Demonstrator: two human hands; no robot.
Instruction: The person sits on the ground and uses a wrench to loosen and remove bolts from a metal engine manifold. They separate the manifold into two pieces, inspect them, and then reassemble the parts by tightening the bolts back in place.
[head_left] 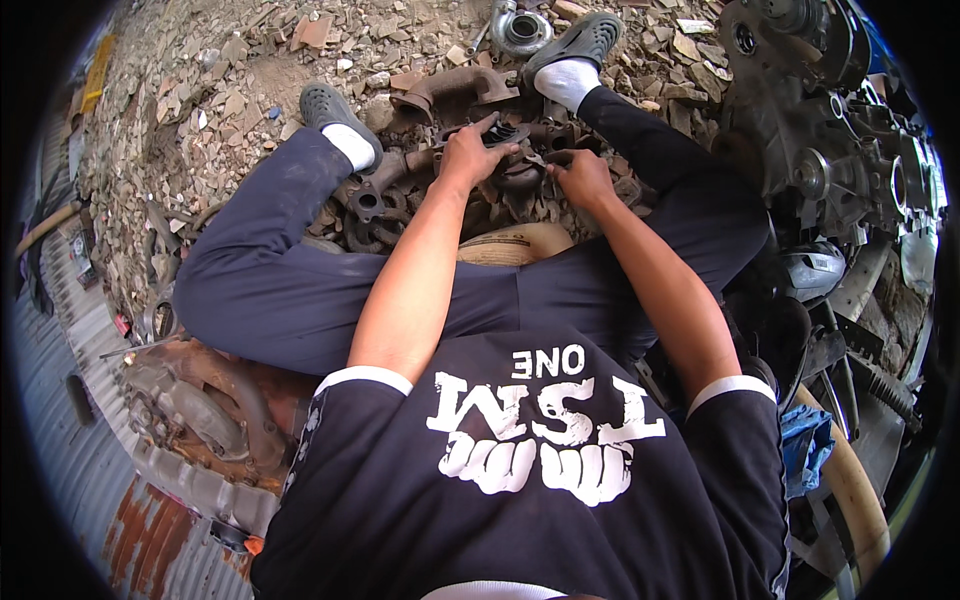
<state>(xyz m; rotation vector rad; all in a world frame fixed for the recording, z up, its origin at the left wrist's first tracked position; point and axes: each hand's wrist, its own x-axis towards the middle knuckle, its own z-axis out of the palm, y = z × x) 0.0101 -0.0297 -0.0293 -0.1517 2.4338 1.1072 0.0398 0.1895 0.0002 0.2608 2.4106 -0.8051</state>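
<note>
A dark, rusty metal engine part (518,178) with a rounded body lies between my lower legs, among other rusty castings. My left hand (472,158) grips its upper left side, with the index finger and thumb parted around a ring-like top. At the part's right side is my right hand (583,178), its fingers bent and thumb and index finger close together. Whatever lies between those fingertips is too small to make out. Just beyond my hands rests a curved rusty pipe casting (458,88). To the left lies a flanged manifold (368,202).
Broken stone and tile rubble (235,95) covers the ground ahead. A turbocharger (522,30) lies by my right shoe. A large engine block (840,150) stands at the right. Rusty castings (215,410) and corrugated metal sheet (75,440) are at the left.
</note>
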